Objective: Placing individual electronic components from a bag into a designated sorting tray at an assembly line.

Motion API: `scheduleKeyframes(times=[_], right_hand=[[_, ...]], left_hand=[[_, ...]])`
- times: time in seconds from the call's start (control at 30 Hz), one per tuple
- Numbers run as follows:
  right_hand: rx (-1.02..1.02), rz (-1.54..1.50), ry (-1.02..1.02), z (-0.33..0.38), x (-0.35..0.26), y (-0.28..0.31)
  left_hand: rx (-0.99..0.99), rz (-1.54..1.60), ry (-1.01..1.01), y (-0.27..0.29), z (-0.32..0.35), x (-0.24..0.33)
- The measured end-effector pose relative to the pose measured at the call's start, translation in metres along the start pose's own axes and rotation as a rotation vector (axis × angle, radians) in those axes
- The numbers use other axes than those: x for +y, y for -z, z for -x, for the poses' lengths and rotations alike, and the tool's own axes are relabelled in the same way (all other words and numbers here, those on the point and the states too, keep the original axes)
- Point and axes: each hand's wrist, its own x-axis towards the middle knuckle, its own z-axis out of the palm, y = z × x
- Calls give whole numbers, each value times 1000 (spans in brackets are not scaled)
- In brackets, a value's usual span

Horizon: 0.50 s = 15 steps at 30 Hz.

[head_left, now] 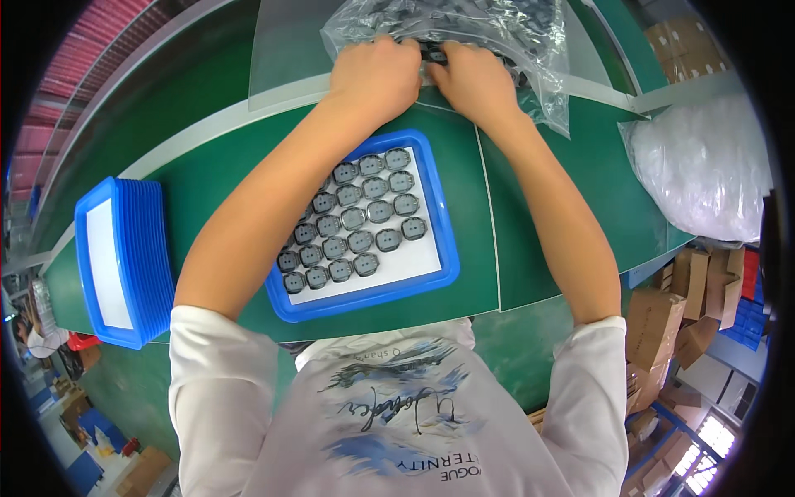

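Observation:
Both my arms reach across the green table to a clear plastic bag [542,91] full of small dark parts at the far edge. My left hand [377,73] is at the bag's mouth with its fingers curled over; the fingertips are hidden. Beside it my right hand [479,79] has its thumb and fingers bent in at the same opening, among dark parts [434,53]. What either hand grips does not show clearly. Under my left forearm lies a blue tray [448,240] with a white lining, holding rows of round grey-black parts [354,219]. My forearm covers its upper left.
A stack of blue trays [137,257] stands at the table's left. To the right sits a large clear bag of white material [704,170]. Cardboard boxes [658,327] are on the floor at right. A pale rail [290,93] runs along the table's far side.

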Motion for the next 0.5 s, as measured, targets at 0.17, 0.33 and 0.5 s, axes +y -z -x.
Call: scheduleKeyframes(times=[0.17, 0.33, 0.5], right_hand=[[4, -3, -70, -13, -10, 3], [158, -202, 9, 20, 0, 3], [171, -622, 59, 91, 2, 56]], left_hand=[[-184, 20, 20, 5, -21, -6], [37, 296, -82, 9, 13, -19], [160, 620, 330, 88, 110, -43]])
